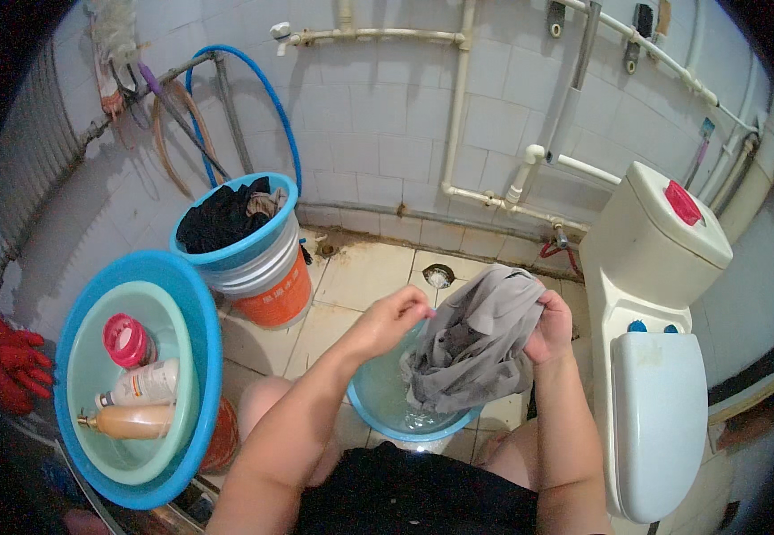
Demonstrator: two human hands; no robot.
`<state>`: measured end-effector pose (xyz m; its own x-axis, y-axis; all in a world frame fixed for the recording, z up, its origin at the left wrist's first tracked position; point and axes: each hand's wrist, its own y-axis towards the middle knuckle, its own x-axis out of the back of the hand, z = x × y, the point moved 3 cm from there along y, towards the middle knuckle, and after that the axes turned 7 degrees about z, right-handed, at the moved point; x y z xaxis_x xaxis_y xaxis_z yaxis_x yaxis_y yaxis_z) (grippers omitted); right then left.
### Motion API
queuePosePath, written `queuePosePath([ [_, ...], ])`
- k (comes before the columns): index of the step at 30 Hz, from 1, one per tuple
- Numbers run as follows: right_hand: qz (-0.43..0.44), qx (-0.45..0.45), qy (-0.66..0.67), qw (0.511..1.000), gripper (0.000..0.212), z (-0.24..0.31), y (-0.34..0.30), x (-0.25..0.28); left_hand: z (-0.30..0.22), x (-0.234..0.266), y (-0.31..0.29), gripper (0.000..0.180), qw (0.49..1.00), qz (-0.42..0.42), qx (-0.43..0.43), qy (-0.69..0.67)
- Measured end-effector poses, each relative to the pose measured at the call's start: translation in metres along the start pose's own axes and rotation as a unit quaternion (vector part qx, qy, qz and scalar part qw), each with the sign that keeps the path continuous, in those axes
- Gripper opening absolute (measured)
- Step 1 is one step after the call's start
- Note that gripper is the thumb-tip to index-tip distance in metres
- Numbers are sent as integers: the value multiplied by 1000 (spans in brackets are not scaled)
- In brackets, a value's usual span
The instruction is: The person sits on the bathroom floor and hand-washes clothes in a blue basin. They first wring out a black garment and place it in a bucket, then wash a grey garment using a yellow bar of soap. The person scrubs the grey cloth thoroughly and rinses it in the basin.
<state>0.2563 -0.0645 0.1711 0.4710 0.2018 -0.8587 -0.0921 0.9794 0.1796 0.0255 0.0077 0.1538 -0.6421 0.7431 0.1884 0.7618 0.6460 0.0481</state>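
Note:
A wet grey cloth garment point(480, 343) hangs bunched over a light blue basin point(378, 419) of water between my knees. My right hand point(552, 330) grips the garment at its upper right edge. Its lower folds reach down to the water, which ripples around them. My left hand point(396, 316) is at the garment's left side, just above the basin's far left rim. Its fingers are curled and pinched together; whether anything small is between them is hidden.
To the left, a blue basin point(74, 357) holds a green basin point(88, 330) with bottles and a red jar. Behind stands a bucket point(271, 294) topped by a basin of dark clothes point(222, 218). A toilet point(659, 419) is at right; a floor drain point(438, 275) lies ahead.

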Motion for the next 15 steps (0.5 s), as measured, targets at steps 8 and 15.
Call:
queuePosePath([
  [8, 6, -3, 48, 999, 39, -17, 4, -25, 18, -40, -7, 42, 960, -21, -51, 273],
  [15, 33, 21, 99, 994, 41, -9, 8, -13, 38, -32, 2, 19, 974, 19, 51, 218],
])
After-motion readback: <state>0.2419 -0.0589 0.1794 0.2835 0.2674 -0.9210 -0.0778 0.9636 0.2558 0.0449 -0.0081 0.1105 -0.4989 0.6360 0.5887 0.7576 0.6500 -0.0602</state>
